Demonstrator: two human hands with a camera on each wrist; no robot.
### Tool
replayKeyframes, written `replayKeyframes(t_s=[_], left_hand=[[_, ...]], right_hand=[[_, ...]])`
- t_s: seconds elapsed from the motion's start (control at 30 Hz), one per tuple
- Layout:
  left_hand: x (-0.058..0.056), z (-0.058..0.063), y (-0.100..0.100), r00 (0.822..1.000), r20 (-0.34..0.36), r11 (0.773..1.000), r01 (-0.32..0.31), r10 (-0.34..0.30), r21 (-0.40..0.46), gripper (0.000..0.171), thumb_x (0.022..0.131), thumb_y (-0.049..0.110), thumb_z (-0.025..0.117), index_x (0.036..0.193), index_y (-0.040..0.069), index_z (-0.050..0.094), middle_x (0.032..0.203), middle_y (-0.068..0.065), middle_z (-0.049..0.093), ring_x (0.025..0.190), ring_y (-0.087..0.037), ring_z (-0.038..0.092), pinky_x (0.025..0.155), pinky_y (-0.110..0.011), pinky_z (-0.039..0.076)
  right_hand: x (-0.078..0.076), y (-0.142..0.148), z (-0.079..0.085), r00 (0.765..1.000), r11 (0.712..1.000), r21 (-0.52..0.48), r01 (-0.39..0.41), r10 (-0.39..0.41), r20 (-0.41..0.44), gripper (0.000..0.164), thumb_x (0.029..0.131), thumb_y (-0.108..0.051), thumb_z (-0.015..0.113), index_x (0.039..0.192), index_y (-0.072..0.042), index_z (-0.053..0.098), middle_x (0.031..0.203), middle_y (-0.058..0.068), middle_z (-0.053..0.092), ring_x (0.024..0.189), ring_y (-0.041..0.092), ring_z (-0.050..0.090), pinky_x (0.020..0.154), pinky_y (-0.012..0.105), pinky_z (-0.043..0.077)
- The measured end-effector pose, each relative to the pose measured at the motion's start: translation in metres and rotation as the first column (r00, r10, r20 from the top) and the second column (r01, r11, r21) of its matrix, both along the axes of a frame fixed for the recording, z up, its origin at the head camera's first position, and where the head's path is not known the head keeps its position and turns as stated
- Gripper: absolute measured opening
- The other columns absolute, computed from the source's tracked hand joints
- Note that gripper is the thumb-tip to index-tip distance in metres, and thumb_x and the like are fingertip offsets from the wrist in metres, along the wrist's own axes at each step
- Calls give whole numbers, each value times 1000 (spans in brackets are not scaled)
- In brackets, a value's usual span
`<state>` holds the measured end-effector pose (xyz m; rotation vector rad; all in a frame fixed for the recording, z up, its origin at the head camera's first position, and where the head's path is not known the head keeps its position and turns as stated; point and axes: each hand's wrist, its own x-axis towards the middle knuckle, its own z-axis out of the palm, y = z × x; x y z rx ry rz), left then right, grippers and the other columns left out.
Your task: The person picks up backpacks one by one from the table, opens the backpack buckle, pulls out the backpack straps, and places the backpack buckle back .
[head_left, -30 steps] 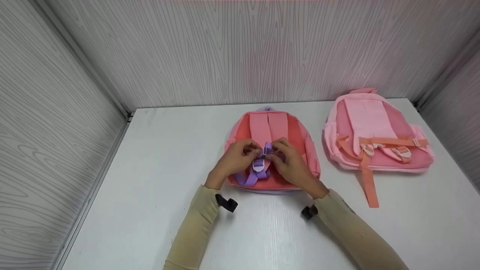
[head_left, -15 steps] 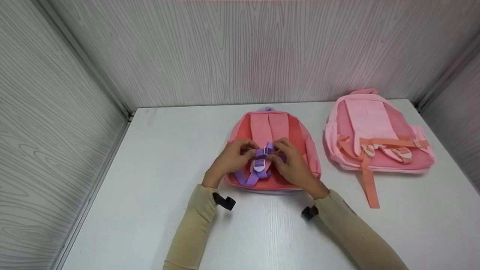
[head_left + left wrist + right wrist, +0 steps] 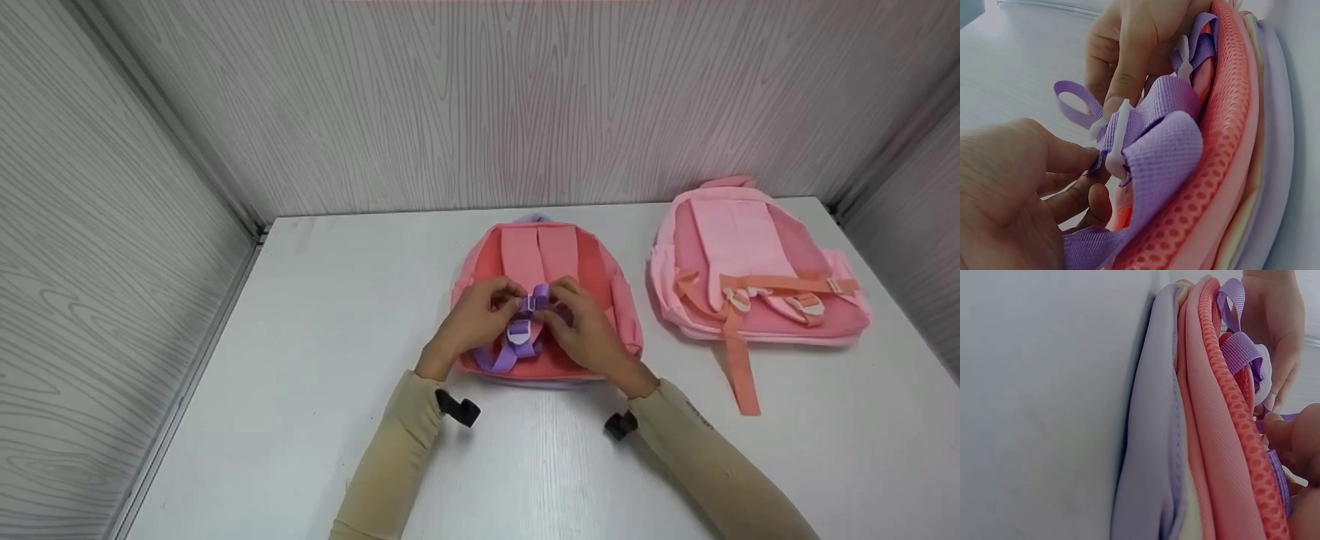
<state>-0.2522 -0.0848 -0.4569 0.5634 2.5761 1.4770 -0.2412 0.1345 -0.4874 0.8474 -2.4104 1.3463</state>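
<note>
A coral backpack (image 3: 519, 255) lies with its padded shoulder straps facing up. Over its lower half, my left hand (image 3: 476, 316) pinches a purple webbing strap (image 3: 1168, 149) close to a small white buckle (image 3: 1119, 139). From the other side, my right hand (image 3: 589, 328) pinches the webbing at the same buckle with thumb and finger. A purple loop (image 3: 541, 292) sticks up between the two hands. Just below hangs a larger white strap adjuster (image 3: 519, 334) with purple webbing through it. In the right wrist view, fingers partly hide the buckle.
A light pink backpack (image 3: 739, 240) lies to the right, its orange strap (image 3: 739, 379) trailing toward the front. Both bags rest on a white table (image 3: 352, 300) with grey wood-grain panels (image 3: 450, 112) behind and at the sides. Each wrist carries a black camera mount (image 3: 459, 409).
My left hand drew leftward along the webbing half a second ago, baring more of it, and is now back beside the buckle. My right hand has hardly moved.
</note>
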Motion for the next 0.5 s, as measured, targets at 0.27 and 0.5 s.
replayKeyframes(t_s=[0.27,0.5], left_hand=[[1,-1,8,1000,-27,1000,-9,9,-3,17,107,13,62,121,7,70,117,-8,76,105,-19,71,98,-39,57],[2,2,0,1000,10,1000,12,-12,-9,18,108,17,63,123,9,70,119,-7,75,108,-19,71,100,-40,57]], right_hand=[[0,0,-3,1000,1000,11,18,-17,-22,17,101,-3,72,117,2,72,112,15,64,99,24,63,85,38,54],[-1,0,-1,999,1000,9,10,-10,-35,16,101,-4,72,116,2,72,112,14,64,101,24,65,89,36,56]])
